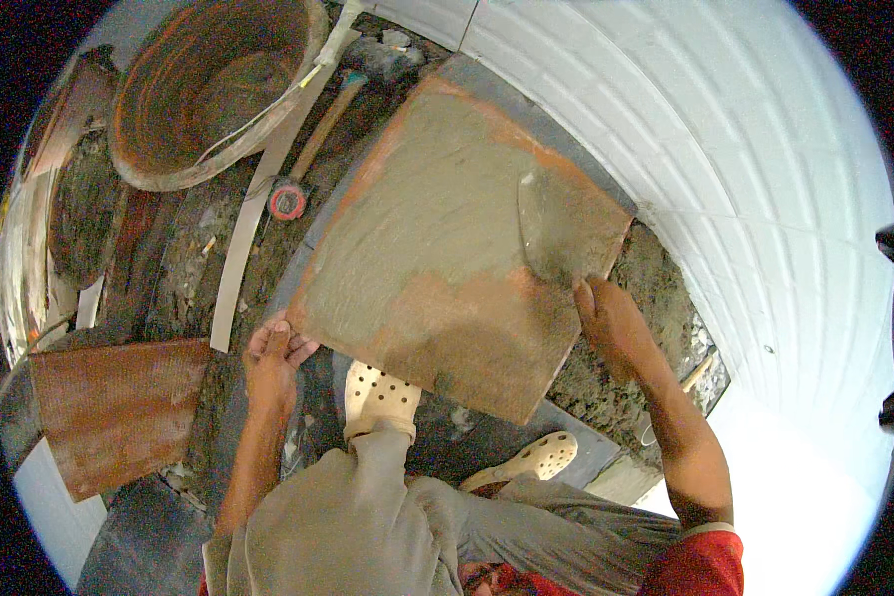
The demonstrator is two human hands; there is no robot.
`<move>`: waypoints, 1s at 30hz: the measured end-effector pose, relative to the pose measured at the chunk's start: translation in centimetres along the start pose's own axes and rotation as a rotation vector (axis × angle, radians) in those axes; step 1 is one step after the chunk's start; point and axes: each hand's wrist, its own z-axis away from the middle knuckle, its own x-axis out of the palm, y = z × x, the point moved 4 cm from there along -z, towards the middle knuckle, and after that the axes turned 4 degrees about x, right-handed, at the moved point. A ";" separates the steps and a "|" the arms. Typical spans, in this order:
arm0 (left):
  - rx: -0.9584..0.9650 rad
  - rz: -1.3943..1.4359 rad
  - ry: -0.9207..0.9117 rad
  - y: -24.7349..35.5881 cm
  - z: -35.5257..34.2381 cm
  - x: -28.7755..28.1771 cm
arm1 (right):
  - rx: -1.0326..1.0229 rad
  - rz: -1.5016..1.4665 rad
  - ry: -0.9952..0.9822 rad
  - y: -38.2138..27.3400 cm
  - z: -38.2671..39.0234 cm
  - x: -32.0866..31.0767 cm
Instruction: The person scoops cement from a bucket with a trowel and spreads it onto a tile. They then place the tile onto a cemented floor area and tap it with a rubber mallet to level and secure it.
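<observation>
One square terracotta tile [407,228] spread with grey mortar toward twelve o'clock, left hand [274,360] pinching its eight-o'clock corner, right hand [611,323] closed around one rounded grey trowel [554,233] at its four-o'clock edge, two cream perforated clogs [379,399] at six.

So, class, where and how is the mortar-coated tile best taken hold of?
Probably grip the tile by its left and right edges, coming from either side: it is broad and flat, with grey mortar over much of its upper face. The left hand holds its near-left corner.
</observation>
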 end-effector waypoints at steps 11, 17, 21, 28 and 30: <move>0.021 0.018 -0.039 0.2 -0.3 -0.6 | -0.260 -0.023 0.278 -7.2 -6.0 -0.2; 0.023 -0.010 -0.017 0.9 0.1 0.4 | -0.132 0.016 0.174 0.2 -4.3 -1.3; 0.018 -0.038 0.003 0.8 0.0 0.2 | -0.097 -0.105 0.013 5.0 0.2 -1.1; 0.044 -0.048 -0.054 0.9 -0.3 -0.3 | 0.062 -0.472 -0.171 7.8 -0.6 -3.8; 0.021 -0.096 -0.009 1.1 -0.2 -0.2 | -0.010 -0.518 -0.187 7.1 -3.3 -5.5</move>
